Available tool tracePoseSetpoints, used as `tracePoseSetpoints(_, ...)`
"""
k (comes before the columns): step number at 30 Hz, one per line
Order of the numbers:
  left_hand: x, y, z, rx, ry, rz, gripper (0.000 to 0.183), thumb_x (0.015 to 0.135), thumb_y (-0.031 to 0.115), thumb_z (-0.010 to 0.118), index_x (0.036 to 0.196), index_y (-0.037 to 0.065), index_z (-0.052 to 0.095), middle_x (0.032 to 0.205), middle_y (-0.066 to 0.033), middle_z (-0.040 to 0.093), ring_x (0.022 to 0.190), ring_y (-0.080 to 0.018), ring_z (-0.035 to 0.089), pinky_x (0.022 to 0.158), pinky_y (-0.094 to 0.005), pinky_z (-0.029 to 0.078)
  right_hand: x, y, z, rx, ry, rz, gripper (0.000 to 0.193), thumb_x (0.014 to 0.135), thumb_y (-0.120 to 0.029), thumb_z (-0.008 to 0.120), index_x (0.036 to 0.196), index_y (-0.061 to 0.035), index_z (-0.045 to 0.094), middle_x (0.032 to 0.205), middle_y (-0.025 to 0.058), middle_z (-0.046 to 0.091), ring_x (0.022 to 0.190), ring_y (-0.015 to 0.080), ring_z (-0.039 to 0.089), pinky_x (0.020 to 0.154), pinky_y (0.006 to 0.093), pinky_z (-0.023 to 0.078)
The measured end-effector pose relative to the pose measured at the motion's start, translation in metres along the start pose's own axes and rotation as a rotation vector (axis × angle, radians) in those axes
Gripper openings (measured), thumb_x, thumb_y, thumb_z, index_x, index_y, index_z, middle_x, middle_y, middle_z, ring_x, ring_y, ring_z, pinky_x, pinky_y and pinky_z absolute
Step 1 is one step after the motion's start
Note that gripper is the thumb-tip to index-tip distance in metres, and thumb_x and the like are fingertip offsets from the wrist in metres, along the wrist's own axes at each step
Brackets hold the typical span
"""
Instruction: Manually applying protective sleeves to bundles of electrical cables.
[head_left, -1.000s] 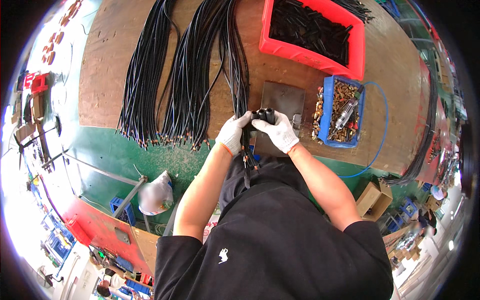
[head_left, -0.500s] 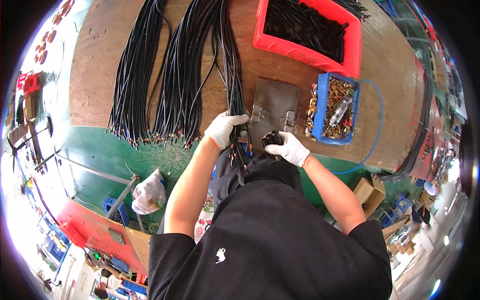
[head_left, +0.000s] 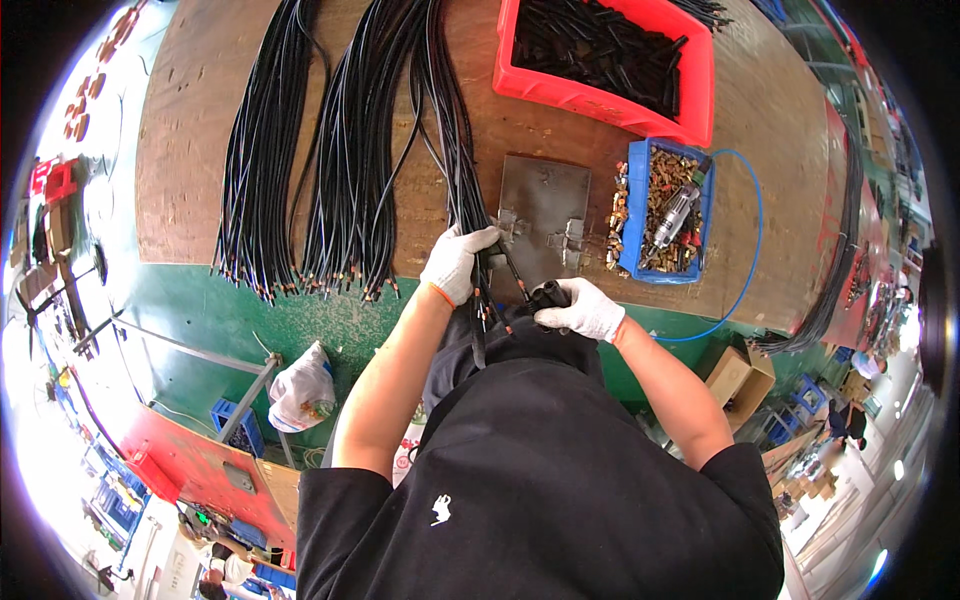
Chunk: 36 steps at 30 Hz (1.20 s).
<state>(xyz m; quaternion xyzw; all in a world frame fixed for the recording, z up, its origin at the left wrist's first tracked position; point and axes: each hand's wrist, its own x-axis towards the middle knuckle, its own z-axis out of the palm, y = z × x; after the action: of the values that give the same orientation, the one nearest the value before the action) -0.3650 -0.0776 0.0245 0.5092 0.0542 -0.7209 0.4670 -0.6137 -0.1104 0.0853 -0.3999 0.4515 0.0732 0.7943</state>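
Observation:
My left hand (head_left: 455, 262), in a white glove, is closed round a bundle of black cables (head_left: 462, 170) whose cut ends hang below it over my lap. One cable slants away from the bundle toward my right hand (head_left: 588, 310), also gloved. Between the right hand's fingers are several short black sleeves (head_left: 549, 296). The tip of the slanting cable is right beside these sleeves; whether it has entered one I cannot tell. Just beyond both hands, a dark metal plate (head_left: 545, 200) with small metal fittings lies on the wooden table (head_left: 780, 220).
Two more bundles of black cables (head_left: 360, 190) hang over the table's near edge at left. A red bin (head_left: 600, 92) of black sleeves stands at the back. Right of the plate, a blue tray (head_left: 627, 240) holds brass fittings and a pneumatic tool (head_left: 677, 215) on a blue hose (head_left: 757, 235).
One cable has swung out from the bundle toward my right hand. The right hand has dropped slightly, and the black sleeves in it now meet the cable's end.

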Motion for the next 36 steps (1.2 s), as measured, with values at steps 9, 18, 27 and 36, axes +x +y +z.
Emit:
tracePoseSetpoints(9, -0.007, 0.010, 0.005, 0.023, -0.010, -0.079, 0.011, 0.094, 0.008, 0.072, 0.106, 0.007, 0.072, 0.089, -0.0041, 0.073, 0.074, -0.0174, 0.069, 0.067, -0.0319, 0.058, 0.023, 0.007, 0.012, 0.064, 0.179, -0.005, 0.037, 0.087, -0.031, 0.085, 0.108, -0.0024, 0.073, 0.087, 0.0000, 0.070, 0.070, 0.0089, 0.062, 0.059, 0.0282, 0.052)
tracePoseSetpoints(18, 0.002, 0.001, -0.027, 0.070, 0.006, -0.053, 0.013, 0.095, 0.019, 0.077, 0.099, 0.009, 0.070, 0.082, -0.0003, 0.069, 0.064, -0.0123, 0.062, 0.058, -0.0288, 0.052, 0.086, -0.023, 0.033, 0.357, 0.264, -0.045, 0.026, 0.091, -0.017, 0.075, 0.110, 0.0008, 0.074, 0.093, 0.0039, 0.073, 0.078, 0.0154, 0.067, 0.075, 0.0328, 0.056)
tracePoseSetpoints(27, -0.021, 0.028, -0.048, 0.153, 0.105, -0.040, 0.020, 0.098, 0.028, 0.076, 0.101, 0.010, 0.069, 0.083, 0.0010, 0.068, 0.069, -0.0092, 0.062, 0.065, -0.0261, 0.051, 0.182, -0.102, -0.003, 0.124, 0.541, -0.110, 0.031, 0.088, -0.038, 0.083, 0.098, -0.0100, 0.072, 0.082, -0.0038, 0.062, 0.063, 0.0116, 0.055, 0.058, 0.0297, 0.049)
tracePoseSetpoints(36, -0.009, 0.010, -0.047, 0.013, -0.013, -0.027, 0.020, 0.101, 0.023, 0.071, 0.111, 0.006, 0.071, 0.090, -0.0012, 0.070, 0.065, -0.0116, 0.065, 0.060, -0.0274, 0.056, 0.131, -0.081, 0.020, 0.377, 0.374, -0.181, 0.033, 0.096, -0.024, 0.078, 0.123, -0.0147, 0.062, 0.095, 0.0029, 0.074, 0.068, 0.0123, 0.068, 0.055, 0.0288, 0.054)
